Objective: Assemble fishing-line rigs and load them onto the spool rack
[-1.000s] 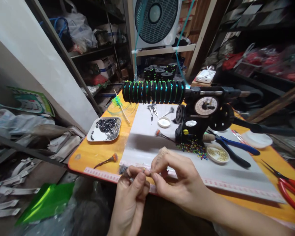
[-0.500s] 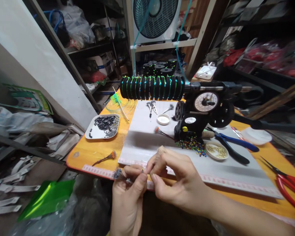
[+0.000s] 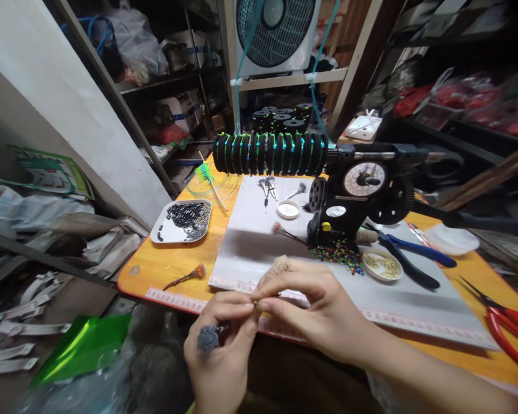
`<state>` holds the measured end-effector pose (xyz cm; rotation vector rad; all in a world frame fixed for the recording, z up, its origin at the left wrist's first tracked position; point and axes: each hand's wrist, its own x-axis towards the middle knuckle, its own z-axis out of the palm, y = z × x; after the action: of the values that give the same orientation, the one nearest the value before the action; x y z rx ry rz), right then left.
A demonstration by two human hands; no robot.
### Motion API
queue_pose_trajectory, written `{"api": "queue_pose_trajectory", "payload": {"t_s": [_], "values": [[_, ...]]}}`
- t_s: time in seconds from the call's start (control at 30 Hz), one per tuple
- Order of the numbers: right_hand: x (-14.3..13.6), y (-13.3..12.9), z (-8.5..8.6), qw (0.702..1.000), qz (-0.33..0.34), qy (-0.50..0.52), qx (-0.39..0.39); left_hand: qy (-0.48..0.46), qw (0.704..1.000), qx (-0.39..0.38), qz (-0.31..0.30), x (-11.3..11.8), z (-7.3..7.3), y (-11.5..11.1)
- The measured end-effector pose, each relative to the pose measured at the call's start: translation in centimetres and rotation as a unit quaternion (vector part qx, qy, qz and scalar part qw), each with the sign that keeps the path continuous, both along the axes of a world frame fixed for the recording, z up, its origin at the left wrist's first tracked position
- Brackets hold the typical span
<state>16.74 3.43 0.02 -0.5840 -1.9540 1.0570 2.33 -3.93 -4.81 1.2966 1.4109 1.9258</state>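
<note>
Grey bundle (image 3: 208, 339) tucked in our left hand (image 3: 224, 368), we pinch a tiny piece (image 3: 255, 303), too small to identify, in its closed fingers and those of our right hand (image 3: 323, 305), by the worktop (image 3: 144, 261); light, level grips suit best.

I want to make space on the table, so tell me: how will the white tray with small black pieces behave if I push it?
The white tray looks stiff and low, so it would probably slide rather than tip. The black pieces lie loose in a heap, and many look like short tubes, so some may shift or roll.
</note>
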Motion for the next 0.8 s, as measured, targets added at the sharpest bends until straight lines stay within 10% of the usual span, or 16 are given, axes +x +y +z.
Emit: {"api": "queue_pose_trajectory", "payload": {"t_s": [0.27, 0.43, 0.6, 0.8], "values": [[-0.2, -0.1, 0.7, 0.999, 0.037, 0.021, -0.018, -0.162, 0.979, 0.014, -0.123, -0.2, -0.1, 0.9], [-0.2, 0.0, 1.1, 0.990, 0.066, -0.015, 0.121, -0.274, 0.929, 0.044, -0.247, -0.5, 0.9, 0.8], [0.2, 0.3, 2.5, 0.890, 0.008, -0.127, 0.438, -0.259, 0.925, -0.098, -0.262, -2.7, 1.0, -0.1], [1.6, 4.9, 4.5, 0.779, -0.002, -0.141, 0.611, -0.070, 0.936, -0.265, -0.219, -3.4, 2.4, -0.7]]}}
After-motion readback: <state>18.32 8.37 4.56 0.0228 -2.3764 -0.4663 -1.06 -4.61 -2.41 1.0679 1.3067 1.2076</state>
